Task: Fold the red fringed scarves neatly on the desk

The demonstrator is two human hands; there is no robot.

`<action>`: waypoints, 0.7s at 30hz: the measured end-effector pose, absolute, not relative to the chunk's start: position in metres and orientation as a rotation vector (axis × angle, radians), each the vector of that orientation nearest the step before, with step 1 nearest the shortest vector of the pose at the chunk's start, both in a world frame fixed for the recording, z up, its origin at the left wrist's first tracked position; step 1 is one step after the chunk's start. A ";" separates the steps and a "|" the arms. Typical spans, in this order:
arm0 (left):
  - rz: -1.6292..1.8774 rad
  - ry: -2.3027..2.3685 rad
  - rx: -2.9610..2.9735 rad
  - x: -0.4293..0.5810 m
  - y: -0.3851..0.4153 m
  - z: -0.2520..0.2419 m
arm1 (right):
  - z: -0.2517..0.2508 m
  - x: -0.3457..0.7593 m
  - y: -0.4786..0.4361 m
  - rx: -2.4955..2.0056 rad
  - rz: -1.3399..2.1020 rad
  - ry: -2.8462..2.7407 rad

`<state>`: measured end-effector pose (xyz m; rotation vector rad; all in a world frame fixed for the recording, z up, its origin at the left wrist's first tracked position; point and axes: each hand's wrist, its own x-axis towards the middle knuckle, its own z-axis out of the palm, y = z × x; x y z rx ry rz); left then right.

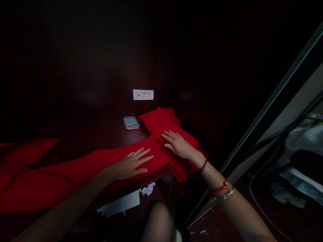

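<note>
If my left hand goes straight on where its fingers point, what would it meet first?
Across the red cloth, your left hand would probably meet the right hand; depth is unclear.

left grip (131, 165): palm down, splayed on red scarf (88, 164) | right grip (178, 144): palm down over scarf, contact unclear | fringe (178, 172) nearside of right grip | folded red fabric (160, 119) just beyond it | white socket (143, 94) farther beyond both | papers (123, 203) below left grip
</note>
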<state>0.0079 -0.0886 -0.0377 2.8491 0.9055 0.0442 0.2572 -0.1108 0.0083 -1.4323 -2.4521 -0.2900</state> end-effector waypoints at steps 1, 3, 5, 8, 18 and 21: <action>0.064 0.997 2.832 0.008 -0.087 -0.039 | 0.004 0.250 -0.104 -1.427 -0.277 -2.515; 0.074 1.216 2.766 0.007 -0.084 -0.043 | -0.006 0.240 -0.091 -1.474 -0.232 -2.597; 0.029 1.363 2.687 0.005 -0.081 -0.045 | -0.015 0.239 -0.080 -1.581 -0.176 -2.613; -0.042 1.387 2.629 0.004 -0.080 -0.045 | -0.019 0.254 -0.069 -1.769 -0.100 -2.532; 0.000 1.359 2.619 0.005 -0.080 -0.044 | -0.001 0.270 -0.061 -1.861 -0.169 -2.341; 0.057 1.459 2.591 0.004 -0.078 -0.047 | -0.003 0.238 -0.057 -1.580 -0.107 -2.550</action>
